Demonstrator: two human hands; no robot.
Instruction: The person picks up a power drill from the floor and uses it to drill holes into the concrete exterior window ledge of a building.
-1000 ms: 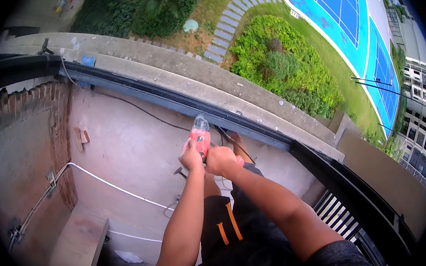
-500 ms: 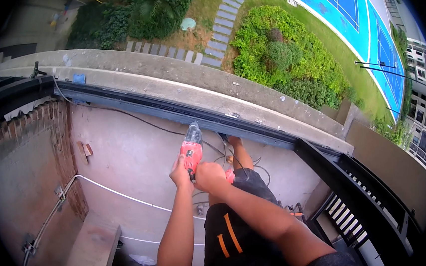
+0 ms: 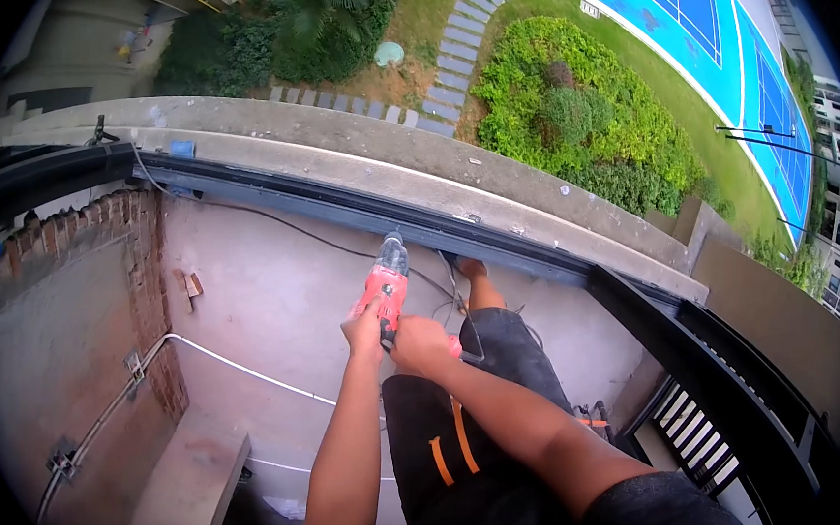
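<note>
A red power drill (image 3: 384, 283) with a grey chuck points down at the dark metal window track (image 3: 337, 205) along the base of the concrete ledge. My left hand (image 3: 363, 332) wraps the drill's body from the left. My right hand (image 3: 420, 345) grips its handle from behind, just right of the left hand. The tip of the drill sits at the track's near edge. My legs in dark shorts with orange stripes (image 3: 453, 428) stand below, one bare foot (image 3: 470, 268) by the track.
A black cable (image 3: 279, 224) runs along the concrete floor to the drill. A brick wall (image 3: 150, 284) with white conduit (image 3: 241, 370) stands at left. A dark railing (image 3: 745, 385) runs at right. Beyond the ledge (image 3: 452, 161), far below, lie garden shrubs and a blue court.
The view has tilted down and the drill with both hands has dropped lower in the picture, its tip now closer to the dark track. Both hands keep their grip.
</note>
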